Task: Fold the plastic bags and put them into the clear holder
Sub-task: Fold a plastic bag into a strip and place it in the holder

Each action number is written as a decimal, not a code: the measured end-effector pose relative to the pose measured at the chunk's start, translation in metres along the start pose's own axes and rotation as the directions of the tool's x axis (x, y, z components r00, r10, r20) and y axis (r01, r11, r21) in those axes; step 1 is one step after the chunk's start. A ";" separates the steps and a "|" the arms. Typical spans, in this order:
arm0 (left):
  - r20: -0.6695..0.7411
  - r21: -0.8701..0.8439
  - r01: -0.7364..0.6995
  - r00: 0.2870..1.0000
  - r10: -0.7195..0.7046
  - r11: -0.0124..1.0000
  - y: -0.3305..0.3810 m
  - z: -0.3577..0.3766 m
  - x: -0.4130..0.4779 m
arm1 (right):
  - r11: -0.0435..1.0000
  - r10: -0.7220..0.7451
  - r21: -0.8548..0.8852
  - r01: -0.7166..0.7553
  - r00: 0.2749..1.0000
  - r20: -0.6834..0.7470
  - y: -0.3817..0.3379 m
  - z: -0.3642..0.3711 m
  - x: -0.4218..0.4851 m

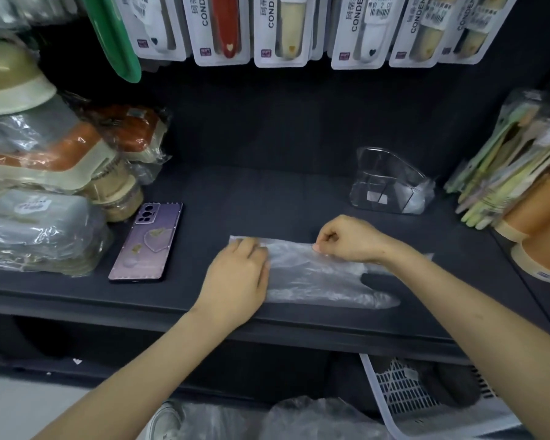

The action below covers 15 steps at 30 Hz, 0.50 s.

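**A:** What is in front of me?

**B:** A dark shelf [267, 192] runs across in front of you. There are wrapped goods [45, 185] stacked at its left end and packs of utensils [505, 173] at its right.

**A:** And the bag?

**B:** The plastic bag [318, 277] lies flat near the shelf's front edge. It is stretched left to right, with its handles pointing right.

**A:** Where is the holder?

**B:** The clear holder [391, 182] stands behind the bag and to the right, apart from it and near the packs of utensils.

**A:** My phone?

**B:** The phone [150, 242] lies face down to the left of the bag, not touching it.

**A:** And my hands?

**B:** Your left hand [238, 274] rests palm down on the bag's left end, fingers fairly straight, pressing it to the shelf. Your right hand [346, 238] is curled, its thumb and fingertips pinching the bag's far edge near the middle.
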<state>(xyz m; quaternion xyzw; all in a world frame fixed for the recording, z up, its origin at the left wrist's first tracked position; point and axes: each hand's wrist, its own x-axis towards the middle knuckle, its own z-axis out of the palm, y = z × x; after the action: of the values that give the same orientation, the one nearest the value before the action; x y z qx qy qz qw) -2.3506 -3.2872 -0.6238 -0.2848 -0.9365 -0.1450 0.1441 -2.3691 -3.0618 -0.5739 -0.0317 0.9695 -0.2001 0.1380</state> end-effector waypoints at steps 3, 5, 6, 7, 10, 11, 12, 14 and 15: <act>0.092 0.030 0.022 0.995 -0.025 0.999 0.003 0.009 -0.006 | 1.000 -0.007 0.023 0.006 1.000 0.013 0.001 -0.001 0.000; 0.108 0.044 0.046 0.993 -0.051 0.998 0.002 0.011 -0.008 | 0.998 0.004 0.056 -0.006 1.000 0.024 0.001 -0.001 0.000; 0.118 0.050 0.059 0.991 -0.064 0.997 0.002 0.012 -0.008 | 0.997 0.016 0.076 -0.018 0.999 0.027 0.001 -0.001 0.001; 0.130 0.057 0.068 0.989 -0.075 0.996 0.001 0.012 -0.008 | 0.995 0.028 0.094 -0.030 0.999 0.026 0.002 -0.002 0.001; 0.173 0.084 0.083 0.980 -0.097 0.993 0.002 0.012 -0.008 | 0.997 0.071 -0.019 -0.073 0.995 -0.075 0.003 -0.007 -0.005; 0.181 0.093 0.081 0.979 -0.097 0.992 0.002 0.012 -0.008 | 0.981 0.058 -0.170 -0.091 0.981 -0.186 0.003 -0.007 -0.009; 0.186 0.097 0.079 0.978 -0.096 0.992 0.002 0.013 -0.009 | 0.940 -0.013 -0.326 -0.099 0.946 -0.324 0.001 -0.003 -0.013; 0.207 0.100 0.077 0.974 -0.096 0.992 0.000 0.015 -0.009 | 0.878 -0.205 -0.475 -0.065 0.845 -0.494 -0.010 0.016 -0.022; 0.216 0.103 0.072 0.972 -0.093 0.992 -0.001 0.016 -0.009 | 0.872 -0.282 -0.489 -0.006 0.811 -0.513 -0.019 0.031 -0.026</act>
<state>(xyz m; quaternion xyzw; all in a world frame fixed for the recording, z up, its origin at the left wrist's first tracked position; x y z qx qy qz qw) -2.3469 -3.2863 -0.6418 -0.2527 -0.9636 -0.0740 0.0467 -2.3353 -3.0881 -0.5867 -0.0755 0.9795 0.0298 -0.1846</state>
